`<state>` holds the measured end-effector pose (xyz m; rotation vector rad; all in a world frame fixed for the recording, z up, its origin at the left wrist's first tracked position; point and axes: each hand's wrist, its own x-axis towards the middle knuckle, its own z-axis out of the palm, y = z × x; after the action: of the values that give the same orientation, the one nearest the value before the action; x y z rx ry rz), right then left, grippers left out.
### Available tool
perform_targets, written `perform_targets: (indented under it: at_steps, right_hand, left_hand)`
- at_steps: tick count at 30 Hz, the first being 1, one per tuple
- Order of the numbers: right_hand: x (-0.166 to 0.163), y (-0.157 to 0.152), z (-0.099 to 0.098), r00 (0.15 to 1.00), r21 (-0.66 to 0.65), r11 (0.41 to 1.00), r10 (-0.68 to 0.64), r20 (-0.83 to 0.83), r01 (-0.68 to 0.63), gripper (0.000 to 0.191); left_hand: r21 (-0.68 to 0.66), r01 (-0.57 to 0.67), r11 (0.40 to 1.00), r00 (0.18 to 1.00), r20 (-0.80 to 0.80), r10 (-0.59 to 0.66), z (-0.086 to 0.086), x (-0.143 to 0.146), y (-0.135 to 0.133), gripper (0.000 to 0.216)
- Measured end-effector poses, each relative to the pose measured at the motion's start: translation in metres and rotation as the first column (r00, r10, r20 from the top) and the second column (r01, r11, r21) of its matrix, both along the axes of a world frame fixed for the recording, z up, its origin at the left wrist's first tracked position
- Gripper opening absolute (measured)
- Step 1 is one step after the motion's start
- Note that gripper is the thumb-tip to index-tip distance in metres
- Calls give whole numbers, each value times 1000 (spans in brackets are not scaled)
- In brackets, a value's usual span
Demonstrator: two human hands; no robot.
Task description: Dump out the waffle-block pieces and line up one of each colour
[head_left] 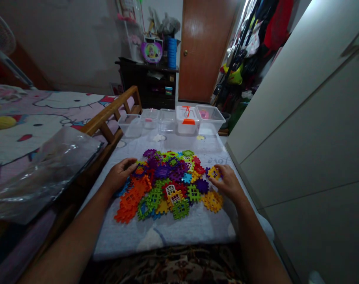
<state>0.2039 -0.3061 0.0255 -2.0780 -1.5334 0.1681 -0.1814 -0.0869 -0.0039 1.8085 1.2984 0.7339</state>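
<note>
A heap of colourful plastic interlocking building pieces, toothed at the edges, lies in the middle of the cloth-covered table. My left hand rests at the heap's left side, fingers and thumb apart, beside a purple-and-orange piece. On the right, my right hand has thumb and fingers on the edges of a yellow building piece. Just below that hand lies a stack of yellow-orange round pieces. Orange pieces are bunched at the heap's front left, near my left wrist.
Clear plastic boxes line the table's far end, among them a lidded box with orange latches and an open box holding something pink. A wooden bed rail borders the left; a pale cabinet stands close on the right.
</note>
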Motion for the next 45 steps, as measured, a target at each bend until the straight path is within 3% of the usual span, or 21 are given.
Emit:
perform_targets:
  at_steps: [5,8,15,19,24,27,33,39,45]
  right_hand:
    - [10,7,-2,974,-61,982,-166,156,178,46]
    - [17,15,-1,965,-76,975,-191,178,207,46]
    - [29,38,2,955,-194,942,-244,167,274,42]
    - [20,31,1,975,-247,948,-170,146,202,41]
    - [9,15,11,996,-289,957,-55,-70,33,36]
    - [9,14,17,991,-261,965,-68,-118,35,33]
    - [16,31,5,998,-242,969,-60,-26,52,34]
    - [15,47,-9,942,-200,933,-254,221,298,41]
    - [11,43,-10,931,-201,924,-274,242,324,43]
  left_hand:
    - [-79,56,995,998,29,-54,0,-3,3,76]
    - [-130,95,987,995,50,-89,-1,-5,6,78]
    - [-111,63,992,997,56,-57,3,-2,4,81]
    - [-79,44,996,999,29,-42,8,1,1,79]
    - [-28,41,999,999,-12,-41,4,-1,3,74]
    - [-27,60,998,998,-11,-60,1,-3,4,74]
    - [-83,37,996,999,19,-36,9,2,-2,78]
    - [-78,27,997,1000,16,-26,12,2,-3,77]
    - [-63,32,998,999,-6,-33,7,1,-1,76]
